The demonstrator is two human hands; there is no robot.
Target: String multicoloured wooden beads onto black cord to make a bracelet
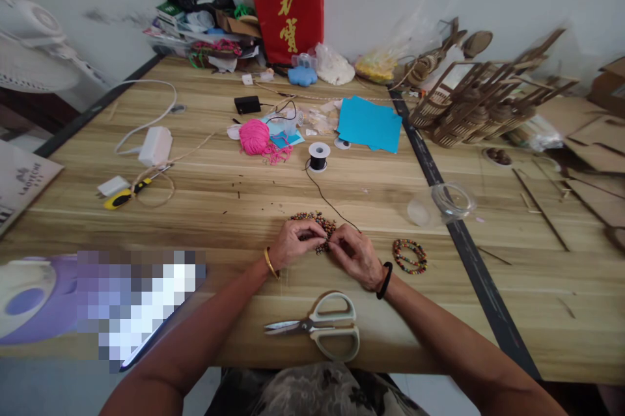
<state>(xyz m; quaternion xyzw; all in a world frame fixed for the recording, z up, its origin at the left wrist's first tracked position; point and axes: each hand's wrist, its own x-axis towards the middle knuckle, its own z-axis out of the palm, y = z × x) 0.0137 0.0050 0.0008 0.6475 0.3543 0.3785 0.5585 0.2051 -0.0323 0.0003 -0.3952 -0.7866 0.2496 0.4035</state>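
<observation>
Both hands meet over a pile of small multicoloured beads point(312, 215) on the wooden table. My left hand point(295, 241), with a gold bangle at the wrist, is closed in a pinch at the pile's edge; what lies between its fingertips is too small to make out. Fingertip to fingertip with it, my right hand point(359, 253) pinches the end of a thin black cord point(325, 196). That cord runs back to a white-rimmed spool point(319, 157) standing farther in. Right of my right hand lies a coiled beaded bracelet point(410, 256). Scissors point(312, 326) with pale handles lie close to my body.
A pixelated bright device point(156, 308) lies at left, near a yellow-handled tool point(118, 198) and white adapter point(155, 146). Pink yarn point(254, 137) and blue sheets point(370, 123) lie behind the spool. Clear tape point(453, 200) and bamboo models point(478, 103) are at right.
</observation>
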